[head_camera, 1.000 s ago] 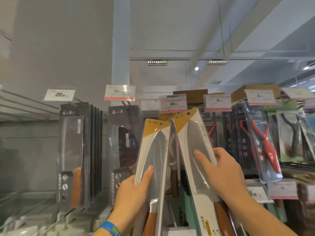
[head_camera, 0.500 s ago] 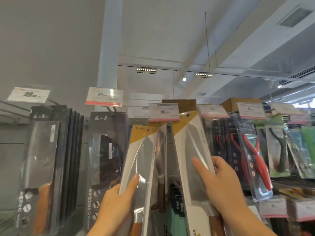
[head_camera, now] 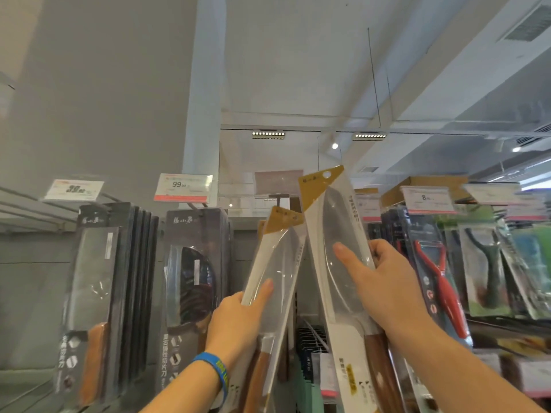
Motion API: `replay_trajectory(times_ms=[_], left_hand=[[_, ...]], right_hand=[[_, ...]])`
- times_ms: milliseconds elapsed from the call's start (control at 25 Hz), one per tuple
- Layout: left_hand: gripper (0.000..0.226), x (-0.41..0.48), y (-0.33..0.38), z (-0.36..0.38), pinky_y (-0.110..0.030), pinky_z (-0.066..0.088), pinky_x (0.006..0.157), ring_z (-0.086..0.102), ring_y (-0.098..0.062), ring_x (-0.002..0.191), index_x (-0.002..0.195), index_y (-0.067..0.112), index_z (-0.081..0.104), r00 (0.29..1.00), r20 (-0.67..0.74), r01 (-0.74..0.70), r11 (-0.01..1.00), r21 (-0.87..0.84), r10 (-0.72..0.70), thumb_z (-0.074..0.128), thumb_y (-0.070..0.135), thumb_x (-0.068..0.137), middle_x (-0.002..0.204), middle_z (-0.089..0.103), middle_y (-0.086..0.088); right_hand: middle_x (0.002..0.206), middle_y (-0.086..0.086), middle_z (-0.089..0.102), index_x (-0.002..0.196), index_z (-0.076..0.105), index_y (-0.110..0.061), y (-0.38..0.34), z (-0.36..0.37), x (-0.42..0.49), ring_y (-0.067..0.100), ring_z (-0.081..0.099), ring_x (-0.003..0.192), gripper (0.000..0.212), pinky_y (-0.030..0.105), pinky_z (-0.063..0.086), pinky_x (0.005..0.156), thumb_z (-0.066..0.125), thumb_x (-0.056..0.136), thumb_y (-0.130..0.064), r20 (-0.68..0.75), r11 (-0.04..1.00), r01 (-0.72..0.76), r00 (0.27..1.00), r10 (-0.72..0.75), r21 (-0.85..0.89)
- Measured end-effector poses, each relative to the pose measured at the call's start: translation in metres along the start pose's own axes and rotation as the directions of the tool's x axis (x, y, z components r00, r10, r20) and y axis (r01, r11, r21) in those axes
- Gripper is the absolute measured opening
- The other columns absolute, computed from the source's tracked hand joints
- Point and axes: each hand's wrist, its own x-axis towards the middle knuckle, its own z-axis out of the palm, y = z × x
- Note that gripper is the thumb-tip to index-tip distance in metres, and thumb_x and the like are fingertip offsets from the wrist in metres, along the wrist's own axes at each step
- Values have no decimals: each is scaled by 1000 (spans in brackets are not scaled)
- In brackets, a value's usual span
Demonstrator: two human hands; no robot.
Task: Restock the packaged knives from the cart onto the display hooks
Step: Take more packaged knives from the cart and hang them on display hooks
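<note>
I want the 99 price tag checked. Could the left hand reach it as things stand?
Probably not yet: the left hand grips a knife pack. The way up to the 99 tag, above the dark boxed knives, looks free otherwise.

The right-hand knife pack (head_camera: pixel 337 222) is white card with a mustard-gold top corner, a grey blade at the grip, and a brown wood handle and yellow label below it. The left-hand knife pack (head_camera: pixel 277 263) matches: white, gold-capped, brown-handled. Below the left grip is a blue wristband (head_camera: pixel 214 371) with yellow-green lettering. Left of that grip are black boxes (head_camera: pixel 193 263) with white characters; right of the right grip is a red peeler (head_camera: pixel 438 281).
</note>
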Motion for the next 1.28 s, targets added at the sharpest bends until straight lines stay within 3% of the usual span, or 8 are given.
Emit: replay_trajectory(times_ms=[160, 320, 520, 720, 840, 1000, 1120, 1280], left_hand=[[101, 0, -3, -2, -32, 49, 63, 59, -17, 60, 88, 2, 68, 999, 35, 18, 1000, 24, -19, 40, 96, 65, 72, 70, -10], [80, 4, 4, -8, -32, 53, 65, 65, -16, 60, 70, 17, 68, 999, 40, 31, 999, -21, -30, 43, 93, 66, 59, 68, 7], [93, 11, -7, -9, -42, 59, 80, 72, -25, 79, 92, 8, 75, 997, 8, 77, 994, -74, -77, 48, 93, 63, 80, 76, -5], [80, 18, -7, -20, -31, 54, 58, 66, -15, 61, 72, 21, 68, 995, -92, -23, 982, 187, 41, 38, 95, 67, 61, 68, 3], [77, 25, -15, -28, -30, 52, 61, 66, -14, 65, 70, 25, 67, 997, -79, 16, 977, 211, 1, 38, 95, 66, 62, 68, 7], [83, 41, -16, 2, -36, 56, 81, 68, -21, 80, 88, 18, 75, 985, 44, 166, 985, 39, -168, 44, 92, 66, 82, 73, 0], [82, 53, -2, 26, -38, 51, 96, 66, -28, 102, 116, 5, 67, 893, 284, 367, 930, -7, -350, 48, 77, 84, 113, 69, -10], [71, 69, 20, 20, -36, 50, 92, 56, -31, 122, 133, 8, 50, 972, 141, 152, 961, 230, -187, 69, 55, 84, 134, 56, -14]], right_hand=[[78, -17, 72, 88, 63, -30, 5, -5, -1, -5, 66, 67, 34, 16, 44, 53, 71, 84, -62, 0, 1000, -7, 1000, 7, -23], [82, -12, 73, 92, 63, -31, 10, -2, -1, -4, 67, 68, 34, 22, 51, 57, 71, 84, -62, 27, 1000, -26, 999, 26, -16], [86, -11, 72, 95, 62, -31, 9, 5, -3, 2, 70, 70, 32, 17, 51, 54, 70, 85, -61, 65, 1000, -27, 998, 27, -3], [83, -11, 73, 93, 62, -32, 14, 14, -4, -1, 70, 71, 31, 31, 60, 66, 71, 85, -60, 74, 999, -32, 997, 31, 18], [82, -15, 73, 92, 63, -31, 16, 18, -3, 1, 70, 71, 30, 34, 60, 68, 71, 86, -59, 80, 998, -45, 996, 41, 50], [83, -32, 67, 92, 61, -32, 17, 19, -7, -7, 67, 75, 29, 19, 52, 58, 68, 86, -60, 134, 999, -36, 990, 32, 25], [80, -19, 71, 94, 62, -32, 21, 17, -12, -7, 67, 73, 29, 13, 50, 51, 69, 86, -59, 149, 999, -53, 987, 53, -2], [79, -16, 73, 90, 65, -30, 20, 15, -16, 2, 69, 68, 33, 35, 61, 67, 70, 85, -62, 151, 996, -81, 985, 85, -30]])
